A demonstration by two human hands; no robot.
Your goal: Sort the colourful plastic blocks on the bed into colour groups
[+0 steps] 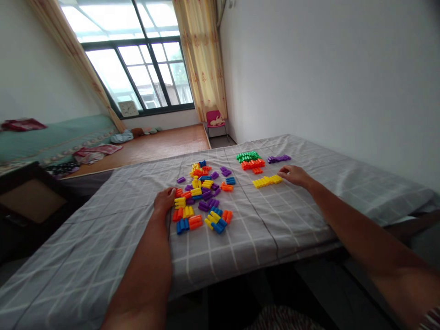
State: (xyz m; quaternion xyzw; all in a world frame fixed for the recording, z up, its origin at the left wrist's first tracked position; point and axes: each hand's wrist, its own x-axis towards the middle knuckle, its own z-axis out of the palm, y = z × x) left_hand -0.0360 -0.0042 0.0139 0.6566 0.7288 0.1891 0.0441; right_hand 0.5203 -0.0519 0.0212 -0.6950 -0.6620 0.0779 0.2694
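Observation:
My left hand rests at the left edge of a mixed pile, its fingers closed by an orange piece; what they pinch is too small to make out. The pile holds yellow pieces, blue pieces and purple pieces. My right hand is at the right end of a yellow row, thumb and fingertips together at its last piece. Behind that row lie a green group, an orange group and a purple row.
A grey checked cloth covers the surface under the pieces. Beyond it are a wooden platform, a pink chair and a window. A dark cabinet stands at the left, a white wall at the right.

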